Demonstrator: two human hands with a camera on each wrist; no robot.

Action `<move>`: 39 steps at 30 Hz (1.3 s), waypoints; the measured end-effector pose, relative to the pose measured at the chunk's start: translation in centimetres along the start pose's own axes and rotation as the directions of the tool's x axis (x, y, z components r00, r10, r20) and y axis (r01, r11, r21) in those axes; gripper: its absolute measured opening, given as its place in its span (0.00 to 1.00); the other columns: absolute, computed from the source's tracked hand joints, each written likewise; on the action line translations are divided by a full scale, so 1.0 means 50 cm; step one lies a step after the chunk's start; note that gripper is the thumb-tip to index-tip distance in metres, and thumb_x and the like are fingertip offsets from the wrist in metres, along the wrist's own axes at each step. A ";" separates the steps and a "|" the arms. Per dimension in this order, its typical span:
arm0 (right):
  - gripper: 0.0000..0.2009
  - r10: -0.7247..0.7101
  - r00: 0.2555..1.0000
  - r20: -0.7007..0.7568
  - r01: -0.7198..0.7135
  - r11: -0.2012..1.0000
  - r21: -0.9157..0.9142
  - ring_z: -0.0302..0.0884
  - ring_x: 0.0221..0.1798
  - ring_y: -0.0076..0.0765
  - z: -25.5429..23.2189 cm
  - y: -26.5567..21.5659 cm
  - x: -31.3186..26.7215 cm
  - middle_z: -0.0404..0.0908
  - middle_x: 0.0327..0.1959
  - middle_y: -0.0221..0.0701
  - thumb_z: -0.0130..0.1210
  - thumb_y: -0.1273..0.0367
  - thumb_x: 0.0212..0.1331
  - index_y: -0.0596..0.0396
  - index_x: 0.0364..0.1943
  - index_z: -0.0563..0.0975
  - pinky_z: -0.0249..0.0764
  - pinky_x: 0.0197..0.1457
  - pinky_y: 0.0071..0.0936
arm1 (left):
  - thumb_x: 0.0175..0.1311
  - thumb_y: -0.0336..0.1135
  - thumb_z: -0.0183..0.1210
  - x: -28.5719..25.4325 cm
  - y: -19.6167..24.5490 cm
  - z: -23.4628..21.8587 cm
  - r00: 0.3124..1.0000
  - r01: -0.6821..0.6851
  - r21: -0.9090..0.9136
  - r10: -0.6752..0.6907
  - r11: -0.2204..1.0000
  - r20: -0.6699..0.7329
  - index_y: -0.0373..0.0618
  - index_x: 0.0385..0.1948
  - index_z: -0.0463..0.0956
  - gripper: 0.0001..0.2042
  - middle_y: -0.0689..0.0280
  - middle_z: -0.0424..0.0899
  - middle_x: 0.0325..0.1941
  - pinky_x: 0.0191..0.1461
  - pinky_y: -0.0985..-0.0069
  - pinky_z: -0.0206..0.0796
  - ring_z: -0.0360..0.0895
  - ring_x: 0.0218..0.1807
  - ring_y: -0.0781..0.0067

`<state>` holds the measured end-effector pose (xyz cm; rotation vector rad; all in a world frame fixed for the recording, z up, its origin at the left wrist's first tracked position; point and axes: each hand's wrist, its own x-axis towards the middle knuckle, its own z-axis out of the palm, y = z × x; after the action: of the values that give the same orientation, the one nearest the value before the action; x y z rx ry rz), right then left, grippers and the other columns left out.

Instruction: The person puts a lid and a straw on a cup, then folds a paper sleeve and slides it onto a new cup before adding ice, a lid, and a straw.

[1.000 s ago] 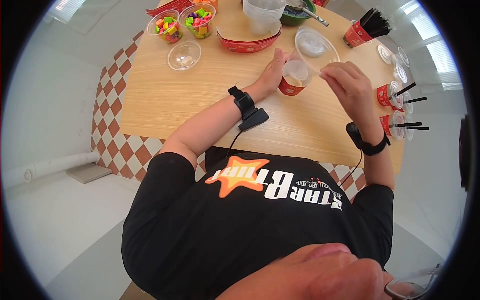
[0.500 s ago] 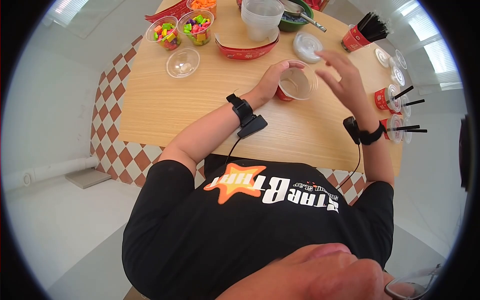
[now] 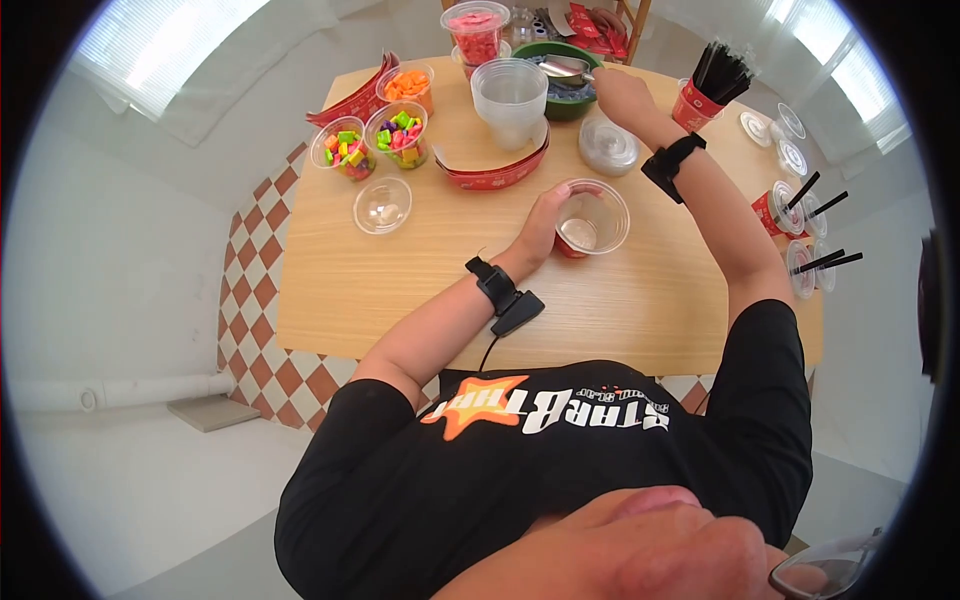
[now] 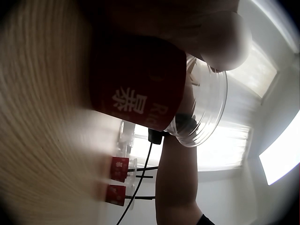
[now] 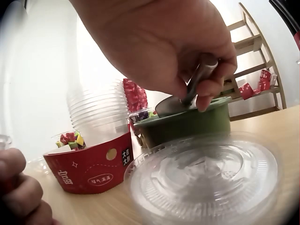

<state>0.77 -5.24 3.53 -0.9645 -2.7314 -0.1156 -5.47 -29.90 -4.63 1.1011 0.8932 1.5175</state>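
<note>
In the head view my left hand (image 3: 537, 232) holds a clear cup (image 3: 592, 217) with a red sleeve, upright on the table; its inside looks empty. The left wrist view shows the red sleeve (image 4: 136, 84) close up, fingers curled over the cup. My right hand (image 3: 625, 100) reaches to the green bowl (image 3: 548, 52) at the back. In the right wrist view the right hand (image 5: 164, 47) grips the metal handle (image 5: 200, 77) of a scoop, whose head lies in the green bowl (image 5: 187, 126). Bluish contents show in the bowl.
Stacked clear lids (image 3: 608, 146) lie between cup and bowl. Left of them stand a red paper tray (image 3: 495, 178) and stacked clear cups (image 3: 508, 95). Cups of colourful pieces (image 3: 402, 135) and a loose lid (image 3: 382, 206) are further left; a straw holder (image 3: 697, 105) and lidded drinks (image 3: 785, 208) stand right.
The right hand has let go of the clear piece it lifted from the cup and moved back to grip the scoop. The left hand keeps holding the cup. The head view has shifted.
</note>
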 end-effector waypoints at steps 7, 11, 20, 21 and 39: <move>0.08 -0.103 0.950 -0.293 -0.001 0.943 -0.334 0.81 0.46 0.36 -0.086 0.011 0.001 0.83 0.38 0.32 0.51 0.70 0.58 0.46 0.36 0.83 0.64 0.53 0.46 | 0.75 0.44 0.33 -0.003 0.010 0.014 0.999 0.020 -0.094 -0.024 0.995 -0.043 0.34 0.51 0.75 0.25 0.59 0.81 0.52 0.69 0.70 0.59 0.73 0.59 0.68; 0.10 -0.074 0.969 -0.238 -0.022 0.925 -0.380 0.77 0.52 0.33 -0.099 0.007 0.017 0.81 0.40 0.27 0.51 0.71 0.60 0.43 0.40 0.82 0.63 0.52 0.45 | 0.75 0.43 0.32 -0.002 0.011 0.014 0.998 0.027 -0.111 -0.034 0.993 -0.055 0.35 0.50 0.76 0.24 0.60 0.81 0.52 0.68 0.71 0.60 0.73 0.58 0.69; 0.12 -0.182 0.937 -0.300 0.042 0.907 -0.420 0.72 0.55 0.31 -0.072 -0.011 0.031 0.79 0.42 0.24 0.52 0.71 0.58 0.40 0.42 0.83 0.60 0.56 0.41 | 0.76 0.44 0.31 -0.003 0.011 0.014 0.998 0.044 -0.114 -0.050 0.993 -0.049 0.35 0.51 0.75 0.25 0.60 0.80 0.53 0.66 0.71 0.63 0.74 0.57 0.70; 0.10 -0.229 0.914 -0.336 0.074 0.906 -0.417 0.73 0.53 0.32 -0.067 -0.007 0.029 0.80 0.42 0.25 0.52 0.71 0.58 0.41 0.39 0.84 0.60 0.55 0.41 | 0.76 0.44 0.32 -0.003 0.011 0.014 0.997 0.056 -0.119 -0.062 0.991 -0.049 0.35 0.51 0.75 0.25 0.60 0.80 0.52 0.65 0.72 0.63 0.74 0.56 0.70; 0.10 -0.092 0.935 -0.344 0.013 0.974 -0.224 0.77 0.51 0.37 0.000 -0.020 0.002 0.83 0.40 0.28 0.54 0.70 0.57 0.40 0.39 0.84 0.62 0.52 0.45 | 0.74 0.46 0.31 -0.003 0.011 0.013 0.995 0.078 -0.107 -0.084 0.991 -0.050 0.37 0.53 0.74 0.25 0.59 0.78 0.55 0.66 0.71 0.62 0.73 0.59 0.69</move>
<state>0.07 -5.93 3.56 -0.8280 -2.4445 -0.5548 -4.99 -30.17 -3.96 0.9407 0.8752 1.5160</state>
